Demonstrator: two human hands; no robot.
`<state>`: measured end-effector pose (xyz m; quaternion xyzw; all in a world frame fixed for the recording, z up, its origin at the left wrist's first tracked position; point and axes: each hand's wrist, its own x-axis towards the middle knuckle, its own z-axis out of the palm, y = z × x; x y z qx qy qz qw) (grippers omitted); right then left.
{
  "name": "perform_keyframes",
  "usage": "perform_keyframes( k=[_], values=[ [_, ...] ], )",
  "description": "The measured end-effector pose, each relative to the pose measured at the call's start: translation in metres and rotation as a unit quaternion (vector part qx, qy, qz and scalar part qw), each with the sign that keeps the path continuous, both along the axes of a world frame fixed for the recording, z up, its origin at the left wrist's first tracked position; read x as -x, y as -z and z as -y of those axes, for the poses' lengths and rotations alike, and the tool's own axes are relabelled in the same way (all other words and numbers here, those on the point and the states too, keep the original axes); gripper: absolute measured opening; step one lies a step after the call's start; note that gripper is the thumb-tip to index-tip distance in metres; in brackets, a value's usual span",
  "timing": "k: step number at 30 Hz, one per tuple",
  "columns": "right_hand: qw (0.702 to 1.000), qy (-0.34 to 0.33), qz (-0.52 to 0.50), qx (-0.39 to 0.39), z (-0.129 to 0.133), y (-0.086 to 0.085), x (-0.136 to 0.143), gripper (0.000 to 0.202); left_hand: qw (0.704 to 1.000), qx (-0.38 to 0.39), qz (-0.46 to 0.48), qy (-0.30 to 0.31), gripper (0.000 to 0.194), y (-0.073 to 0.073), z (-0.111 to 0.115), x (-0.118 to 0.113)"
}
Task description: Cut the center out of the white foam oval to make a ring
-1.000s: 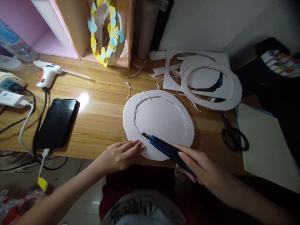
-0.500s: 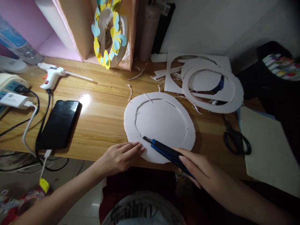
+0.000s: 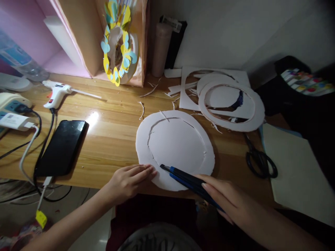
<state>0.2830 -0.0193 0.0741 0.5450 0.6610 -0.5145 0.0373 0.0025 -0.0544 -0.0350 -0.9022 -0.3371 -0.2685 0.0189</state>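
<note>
A white foam disc (image 3: 178, 143) lies at the table's front edge, with a ring-shaped cut line inside its rim. My right hand (image 3: 222, 195) is wrapped round a black and blue utility knife (image 3: 187, 179), whose blade tip touches the disc at the lower left of the cut line. My left hand (image 3: 133, 181) presses on the disc's lower-left rim, its fingers together; the disc's edge is partly hidden under them.
Behind to the right lie a white foam ring (image 3: 258, 115) and a cut foam sheet (image 3: 187, 73). Black scissors (image 3: 261, 164) rest at right. A phone (image 3: 62, 148), glue gun (image 3: 58, 94) and power strip (image 3: 10, 101) are at left.
The knife tip has moved slightly along the lower-left cut line, with my right hand following. My left hand remains on the rim. The whole view has shifted a little.
</note>
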Motion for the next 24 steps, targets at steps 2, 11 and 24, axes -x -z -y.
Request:
perform_keyframes(
  k=[2,11,24],
  values=[
    [1.0,-0.015,0.0,-0.013,0.002,0.001,0.0,0.047,1.0,-0.002,-0.007,0.003,0.033,0.002,0.0,0.001],
    [0.999,-0.02,0.01,-0.031,0.003,0.002,-0.011,0.048,1.0,-0.019,-0.015,-0.006,0.031,0.001,0.002,-0.001],
    [0.984,0.16,-0.07,-0.019,0.011,0.019,-0.052,0.061,0.987,0.07,-0.069,-0.127,0.042,-0.014,0.018,0.019]
  ],
)
